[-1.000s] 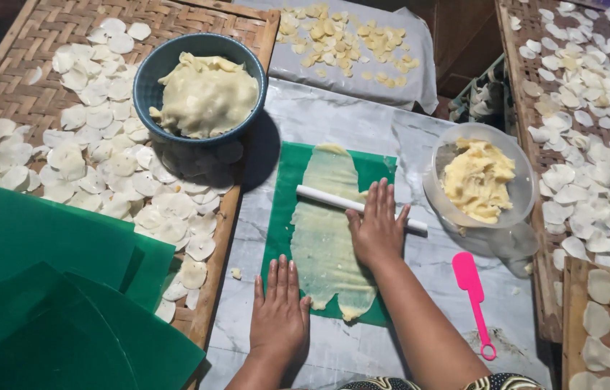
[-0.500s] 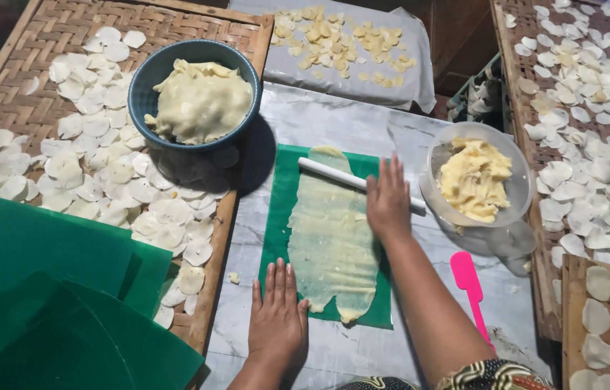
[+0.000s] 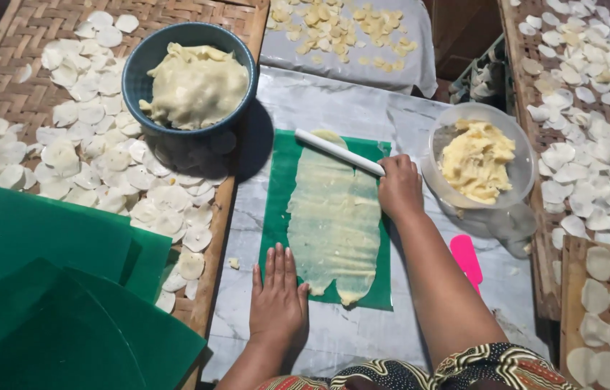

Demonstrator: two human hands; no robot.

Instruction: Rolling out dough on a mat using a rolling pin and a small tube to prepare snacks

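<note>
Green plastic, a rectangular sheet (image 3: 276, 209), lies flat on the grey marbled bench (image 3: 334, 108) with a long, thin strip of pale yellow dough (image 3: 334, 224) spread down its middle. The right hand (image 3: 400, 189) is closed around one end of a white rolling pin (image 3: 339, 152), which lies slantwise across the far end of the dough, its other end pointing toward the bench's far left corner. The left hand (image 3: 276, 300) is open, palm down and fingers together, pressing on the near left corner of the green sheet, just beside the near end of the dough.

Toward the far left edge of the bench a blue bowl (image 3: 147, 61) heaped with a pale lump of dough stands on a woven bamboo tray (image 3: 23, 94); that tray is strewn with thin white round discs (image 3: 88, 173). A stack of more green sheets (image 3: 52, 303) covers the tray's near end. Near the right edge of the bench, just beside the right hand, a clear plastic bowl (image 3: 438, 170) holds yellow dough scraps. A pink scraper (image 3: 466, 258) lies on the bench by the right forearm. At the far edge, a grey cloth (image 3: 420, 68) carries small yellow pieces. More white discs lie on a woven tray (image 3: 518, 87) beyond the right edge.
</note>
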